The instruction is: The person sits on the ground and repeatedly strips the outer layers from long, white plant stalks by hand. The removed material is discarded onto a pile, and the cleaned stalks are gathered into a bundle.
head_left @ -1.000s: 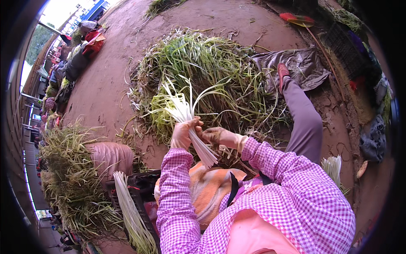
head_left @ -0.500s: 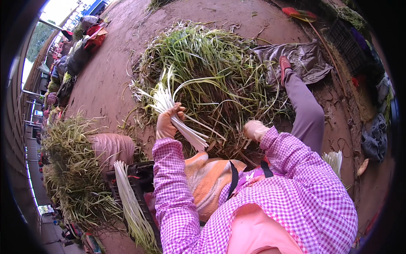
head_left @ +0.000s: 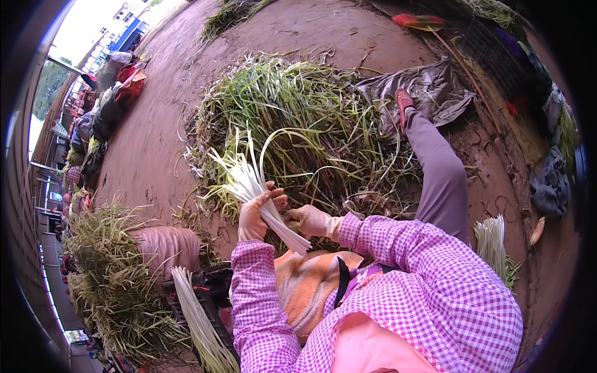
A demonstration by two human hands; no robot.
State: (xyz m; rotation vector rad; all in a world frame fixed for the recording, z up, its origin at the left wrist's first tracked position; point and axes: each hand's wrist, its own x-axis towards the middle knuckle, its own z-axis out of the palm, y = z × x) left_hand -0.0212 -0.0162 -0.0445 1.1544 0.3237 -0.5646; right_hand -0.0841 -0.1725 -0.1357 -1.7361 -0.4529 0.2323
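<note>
My left hand, in a thin pale glove, is closed round a bundle of long white leafy stalks. The pale ends point down toward my lap, and a few long yellow-green leaves arch away to the right. Close beside it, my right hand, also gloved, has its fingers drawn together near the stalks; what they hold, if anything, is hidden. Beyond both hands lies a big heap of loose green and yellowish stalks on the ground. An orange striped cloth covers my lap.
A dark crate at my left bears another bundle of white stalks. Farther left is a grassy pile beside a pinkish sack. At right stands a white-stalk bundle. My foot rests on a grey sheet.
My right hand has moved left from the heap's near edge to beside the bundle. The left hand still grips the stalks, slightly lower and farther right in view. The whole view has shifted a little.
</note>
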